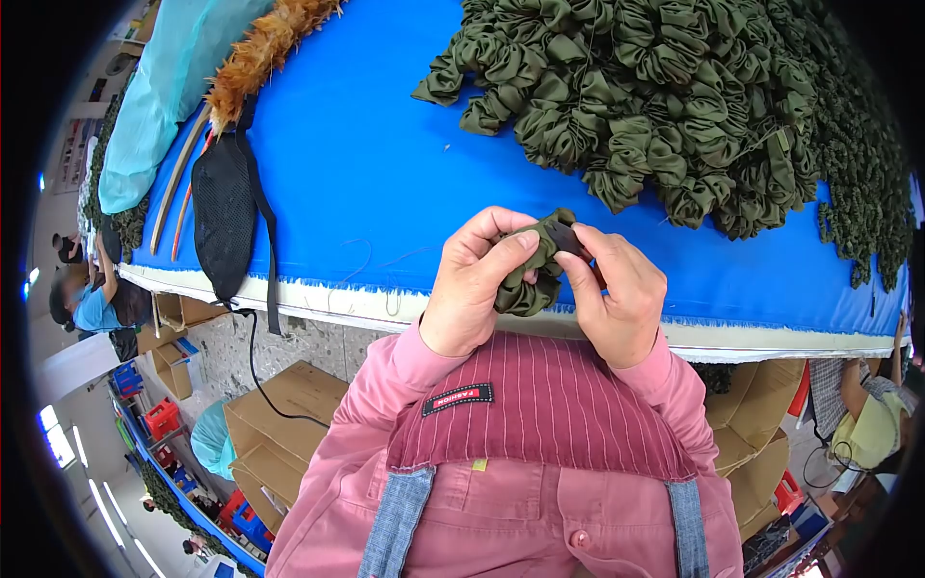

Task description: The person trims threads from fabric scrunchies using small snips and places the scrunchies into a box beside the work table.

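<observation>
Just over the table's near edge, a dark green gathered-fabric scrunchie (525, 297) is held between both hands. My left hand (474, 275) closes around its left side, thumb pressed on top. On the other side my right hand (617, 289) pinches it at the upper right, thumb and fingertips on a small dark flat piece (565, 237); whether that piece belongs to the scrunchie I cannot tell. Beyond the hands lies a large heap of similar dark green scrunchies (665, 106), with loose threads among them.
A blue cloth (366, 154) with a frayed edge covers the table. At the left lie a black mesh pouch (224, 212) with a strap, a brown feather duster (255, 63) and a turquoise bag (159, 116). Cardboard boxes (284, 414) stand below. Other people (94, 303) are at the far left and right.
</observation>
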The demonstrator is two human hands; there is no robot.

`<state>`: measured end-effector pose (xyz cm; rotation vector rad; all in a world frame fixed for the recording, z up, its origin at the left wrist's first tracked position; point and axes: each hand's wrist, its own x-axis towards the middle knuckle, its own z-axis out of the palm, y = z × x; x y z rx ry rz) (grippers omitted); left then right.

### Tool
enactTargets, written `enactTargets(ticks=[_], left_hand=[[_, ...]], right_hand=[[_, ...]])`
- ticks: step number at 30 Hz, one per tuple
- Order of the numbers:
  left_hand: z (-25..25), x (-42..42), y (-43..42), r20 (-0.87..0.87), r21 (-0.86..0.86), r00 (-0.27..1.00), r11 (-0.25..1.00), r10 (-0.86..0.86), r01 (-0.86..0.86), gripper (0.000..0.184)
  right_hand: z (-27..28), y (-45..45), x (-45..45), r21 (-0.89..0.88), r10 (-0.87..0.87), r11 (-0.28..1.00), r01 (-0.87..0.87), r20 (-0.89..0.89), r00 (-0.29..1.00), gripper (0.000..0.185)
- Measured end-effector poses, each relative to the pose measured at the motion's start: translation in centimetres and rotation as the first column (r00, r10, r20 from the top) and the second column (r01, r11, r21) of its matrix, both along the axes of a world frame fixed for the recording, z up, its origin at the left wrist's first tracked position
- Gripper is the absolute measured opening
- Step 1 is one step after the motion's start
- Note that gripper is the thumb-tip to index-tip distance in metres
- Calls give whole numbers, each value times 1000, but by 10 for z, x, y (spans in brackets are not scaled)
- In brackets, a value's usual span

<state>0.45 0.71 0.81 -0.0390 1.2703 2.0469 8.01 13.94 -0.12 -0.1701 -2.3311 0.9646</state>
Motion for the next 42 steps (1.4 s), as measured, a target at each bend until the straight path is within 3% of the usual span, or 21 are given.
enactTargets(ticks=[6,8,10,11,13,15,20,21,23,25,26,30,31,35,42], left_hand=[[1,0,-1,23,51,999,998,-41,39,8],[3,1,1,34,80,998,996,-53,50,8],[5,1,2,44,108,997,992,-67,62,8],[5,1,2,42,109,997,992,-67,62,8],[6,2,0,53,170,994,982,-90,80,8],[6,2,-1,60,230,992,969,-108,92,9],[5,3,0,104,250,988,965,-113,84,9],[5,3,0,107,250,988,965,-113,83,9],[4,1,-1,116,237,987,968,-107,77,9],[4,0,-3,129,221,986,973,-101,71,9],[4,-1,-3,129,222,986,972,-104,73,9],[5,-3,-3,147,217,985,974,-94,61,10],[5,-4,-3,147,216,985,975,-91,58,10],[4,-5,-4,128,184,987,980,-95,71,10],[8,-6,-5,130,130,983,985,-129,112,11]], right_hand=[[0,-2,2,-214,33,976,-33,-6,999,22],[-1,-3,5,-659,121,748,-77,21,992,21],[-2,-3,7,-940,209,333,-69,2,978,20],[-4,-3,7,-940,208,334,-70,1,978,20],[-9,-3,9,-986,239,14,-168,-159,958,20],[-13,-2,10,-919,222,-308,-247,-321,921,19],[-9,0,8,-825,206,-488,-285,-426,881,23],[-7,1,9,-825,205,-488,-283,-424,882,23],[0,8,8,-968,289,-79,-237,-250,924,24],[4,14,8,-926,286,345,-155,-53,957,26],[4,16,8,-925,284,347,-153,-52,958,26],[3,25,5,-568,240,800,-194,5,971,30],[4,27,4,-569,243,799,-197,5,970,30],[11,34,-1,-268,293,922,-279,14,956,31],[14,44,-9,4,346,938,-346,9,938,29]])
